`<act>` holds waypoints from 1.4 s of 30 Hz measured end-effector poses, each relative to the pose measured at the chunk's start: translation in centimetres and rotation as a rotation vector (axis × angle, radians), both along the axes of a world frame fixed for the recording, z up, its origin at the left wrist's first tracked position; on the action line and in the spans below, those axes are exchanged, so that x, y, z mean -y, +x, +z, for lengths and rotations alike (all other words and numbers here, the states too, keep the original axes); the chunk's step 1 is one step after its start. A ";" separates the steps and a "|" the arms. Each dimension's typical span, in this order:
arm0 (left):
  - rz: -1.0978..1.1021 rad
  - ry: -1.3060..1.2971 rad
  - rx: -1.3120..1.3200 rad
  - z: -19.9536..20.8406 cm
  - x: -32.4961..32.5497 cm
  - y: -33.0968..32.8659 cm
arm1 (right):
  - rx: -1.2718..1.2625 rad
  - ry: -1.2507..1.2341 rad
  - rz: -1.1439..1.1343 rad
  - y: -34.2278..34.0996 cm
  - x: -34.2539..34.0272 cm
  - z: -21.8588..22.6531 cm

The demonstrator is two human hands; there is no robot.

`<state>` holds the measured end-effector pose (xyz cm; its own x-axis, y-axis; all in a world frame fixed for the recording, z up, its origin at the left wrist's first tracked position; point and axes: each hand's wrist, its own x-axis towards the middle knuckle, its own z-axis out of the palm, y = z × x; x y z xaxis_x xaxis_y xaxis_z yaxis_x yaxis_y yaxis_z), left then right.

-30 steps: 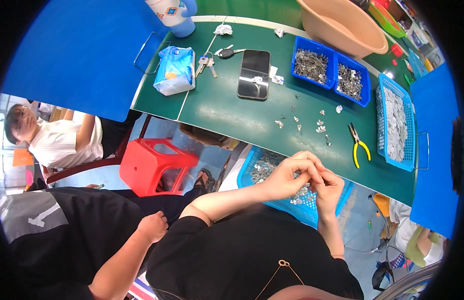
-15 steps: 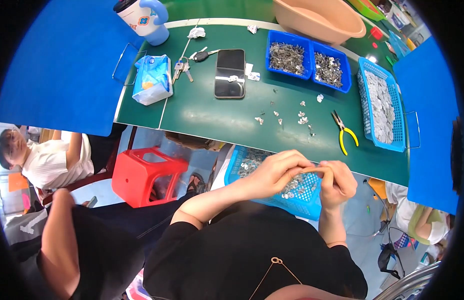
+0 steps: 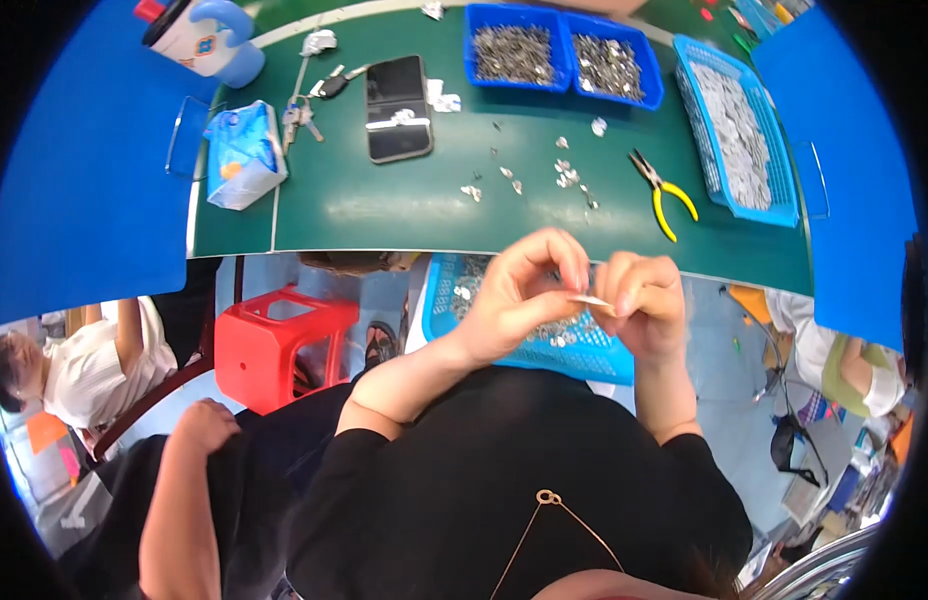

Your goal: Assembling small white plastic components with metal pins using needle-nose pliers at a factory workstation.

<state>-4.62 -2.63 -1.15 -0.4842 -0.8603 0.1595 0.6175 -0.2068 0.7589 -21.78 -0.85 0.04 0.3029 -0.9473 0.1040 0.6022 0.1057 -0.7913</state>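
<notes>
Left hand (image 3: 509, 298), right hand (image 3: 652, 308): pinching a thin pale piece (image 3: 590, 301).
Drop risk: loosened pinch, perhaps falling past counter's (image 3: 374, 215) near edge.

Ctr of frame: thin pale pc. (image 3: 591, 300) w/ its far end hidden by R hand (image 3: 614, 290) fingertips, too small to ID; can't tell if L hand (image 3: 577, 288) grips it too. Blue basket (image 3: 609, 362), lower ctr, part-hidden by both hands & tbl (image 3: 374, 215) edge. Loose metal bits (image 3: 567, 178), upper ctr, too tiny to make out. Tan tub (image 3: 599, 5), top ctr, just a sliver, rest cut off. Mug (image 3: 199, 45), upper L, clipped up top. Neighbour's arm (image 3: 182, 500), lower L, runs off bottom edge. Brown shape (image 3: 342, 262), mid-L, mostly under tbl, can't tell what.
</notes>
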 end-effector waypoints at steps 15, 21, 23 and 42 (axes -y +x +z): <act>0.551 -0.709 0.745 1.5 1.4 1.3 | -0.408 -0.184 -0.288 -2.8 1.6 0.2; 0.856 -1.090 0.849 0.2 2.2 0.6 | -0.716 0.074 -0.080 1.0 -0.4 1.4; 0.861 -1.122 0.854 0.1 2.2 0.4 | -0.595 0.131 -0.258 1.7 -0.4 1.0; 0.464 -0.528 0.678 -0.6 1.4 0.2 | -1.118 -0.475 -0.656 2.4 -0.2 -1.3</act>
